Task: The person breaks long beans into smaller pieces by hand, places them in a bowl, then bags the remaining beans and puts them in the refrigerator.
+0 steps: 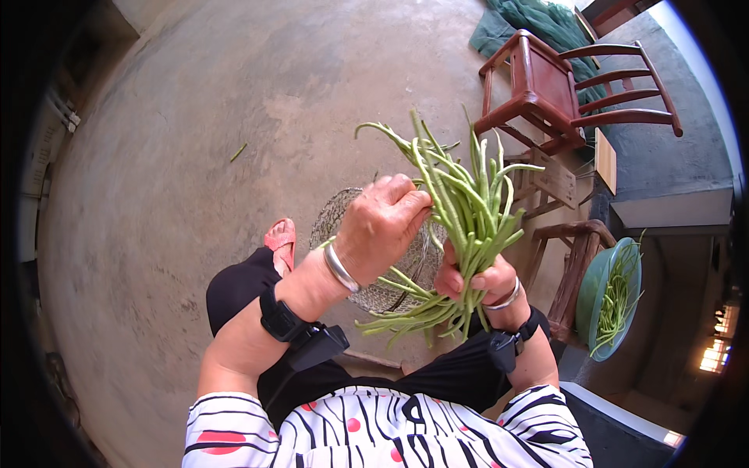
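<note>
A thick bunch of long green beans is in my right hand, whose fingers wrap round its middle. Many bean ends fan out above the fist, and the rest hang down to the left across my lap. My left hand is closed beside the upper part of the bunch, thumb and forefinger pinched at the end of a bean. The exact spot of that pinch is partly hidden by the fingers. Below both hands stands a round mesh basket on the floor, partly covered by my left hand and the beans.
To the right, a teal basin holding more long beans rests by a rough wooden stool. Farther off are a small wooden stool, a red-brown chair and green netting. One bean piece lies on the concrete floor.
</note>
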{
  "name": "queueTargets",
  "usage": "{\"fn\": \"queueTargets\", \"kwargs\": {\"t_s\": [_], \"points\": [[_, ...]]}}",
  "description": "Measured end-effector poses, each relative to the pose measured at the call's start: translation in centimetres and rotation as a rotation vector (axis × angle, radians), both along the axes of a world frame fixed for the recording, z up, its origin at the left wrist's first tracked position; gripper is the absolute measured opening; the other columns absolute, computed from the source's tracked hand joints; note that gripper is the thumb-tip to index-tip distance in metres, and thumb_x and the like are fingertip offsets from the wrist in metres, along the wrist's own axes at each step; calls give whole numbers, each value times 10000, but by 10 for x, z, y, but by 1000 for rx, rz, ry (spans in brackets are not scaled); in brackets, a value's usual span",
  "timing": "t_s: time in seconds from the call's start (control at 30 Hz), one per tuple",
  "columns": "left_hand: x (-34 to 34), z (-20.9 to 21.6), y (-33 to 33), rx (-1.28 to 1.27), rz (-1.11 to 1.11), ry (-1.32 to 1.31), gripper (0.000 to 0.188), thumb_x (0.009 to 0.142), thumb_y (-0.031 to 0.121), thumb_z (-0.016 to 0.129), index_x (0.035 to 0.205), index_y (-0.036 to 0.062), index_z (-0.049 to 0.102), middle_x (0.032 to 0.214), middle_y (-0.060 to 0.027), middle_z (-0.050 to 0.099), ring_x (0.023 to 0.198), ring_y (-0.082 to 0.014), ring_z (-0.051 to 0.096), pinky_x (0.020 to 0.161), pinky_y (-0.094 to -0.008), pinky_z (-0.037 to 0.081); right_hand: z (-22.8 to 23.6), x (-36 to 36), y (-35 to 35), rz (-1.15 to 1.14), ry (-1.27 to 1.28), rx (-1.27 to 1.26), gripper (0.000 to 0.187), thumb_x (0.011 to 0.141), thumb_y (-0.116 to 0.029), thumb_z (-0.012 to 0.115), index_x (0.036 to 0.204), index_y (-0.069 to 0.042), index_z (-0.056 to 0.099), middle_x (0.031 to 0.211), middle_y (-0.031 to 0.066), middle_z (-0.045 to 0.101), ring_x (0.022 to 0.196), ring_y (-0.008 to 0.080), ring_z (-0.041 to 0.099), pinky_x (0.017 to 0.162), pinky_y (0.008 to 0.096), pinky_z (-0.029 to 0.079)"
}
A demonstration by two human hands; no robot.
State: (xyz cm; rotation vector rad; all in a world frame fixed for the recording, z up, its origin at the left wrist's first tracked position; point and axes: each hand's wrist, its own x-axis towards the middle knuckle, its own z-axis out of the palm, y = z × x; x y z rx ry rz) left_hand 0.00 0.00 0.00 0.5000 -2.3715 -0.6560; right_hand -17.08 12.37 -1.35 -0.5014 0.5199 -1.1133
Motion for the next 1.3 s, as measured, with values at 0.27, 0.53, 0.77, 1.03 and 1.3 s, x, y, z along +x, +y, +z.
{"fn": "queueTargets", "kwargs": {"t_s": [0.27,0.53,0.77,1.03,1.3], "points": [[-9,-12,15,1190,64,408,97,888,135,429,922,61,483,669,-13,456,476,-115,428,406,-266,361,3,12,-1,-26,354,-45,429,609,-149,705,942,10,485,718,105,562,650,193,549,594,326,447],[9,13,-30,753,311,592,64,778,59,639,824,62,594,669,8,540,457,-41,384,380,-186,298,-2,8,6,70,-89,-52,429,646,-176,732,926,-6,455,706,85,518,622,184,513,567,322,400],[16,26,-8,260,56,251,62,700,-5,651,754,7,622,632,-73,559,460,-125,473,432,-236,354,-2,13,5,70,-133,-27,410,645,-210,718,885,-52,426,646,26,510,529,155,466,559,312,368],[5,-4,0,198,43,189,277,670,-67,562,931,18,593,785,-119,575,647,-248,590,539,-312,472,-7,18,7,133,-215,-20,444,650,-225,708,928,-47,410,667,29,511,556,158,486,587,317,376],[5,3,1,-132,66,-50,107,719,81,544,823,57,543,831,-71,536,759,-202,584,549,-320,496,-3,6,8,134,-169,-27,422,630,-198,729,898,-76,428,630,9,517,524,145,474,589,300,360]]}}
